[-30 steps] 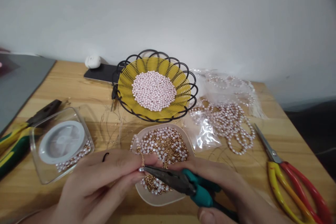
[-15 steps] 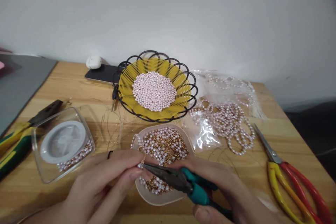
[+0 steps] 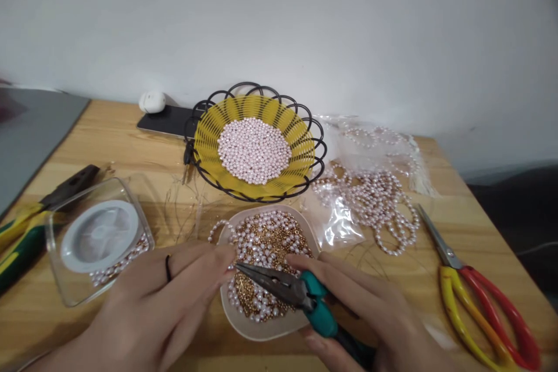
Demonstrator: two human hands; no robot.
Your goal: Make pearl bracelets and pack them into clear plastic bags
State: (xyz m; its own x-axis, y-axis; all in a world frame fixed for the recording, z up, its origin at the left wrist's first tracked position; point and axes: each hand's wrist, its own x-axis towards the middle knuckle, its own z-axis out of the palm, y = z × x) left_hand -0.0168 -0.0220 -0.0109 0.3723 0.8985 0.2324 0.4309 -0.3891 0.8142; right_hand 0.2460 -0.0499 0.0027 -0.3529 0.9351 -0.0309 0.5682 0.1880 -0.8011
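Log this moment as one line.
left hand: pinching small bead | right hand: teal-handled pliers, tips beside left fingertips | beneath: bowl of beads

1. The right hand (image 3: pixel 370 308) is holding teal pliers (image 3: pixel 288 290) over a bowl (image 3: pixel 259 332) of shiny beads (image 3: pixel 261 244).
2. The left hand (image 3: pixel 170 290) is pinching a bead string (image 3: pixel 218 224) by the pliers' tips.
3. A yellow basket (image 3: pixel 253 106) is holding pink beads (image 3: pixel 254 150).
4. Scissors (image 3: pixel 451 256) are lying on the counter (image 3: pixel 117 133).

Teal-handled pliers (image 3: pixel 320 317) slant across the lower centre, dark nose pointing left; pale pink bead strand (image 3: pixel 219 224) curves above their tip
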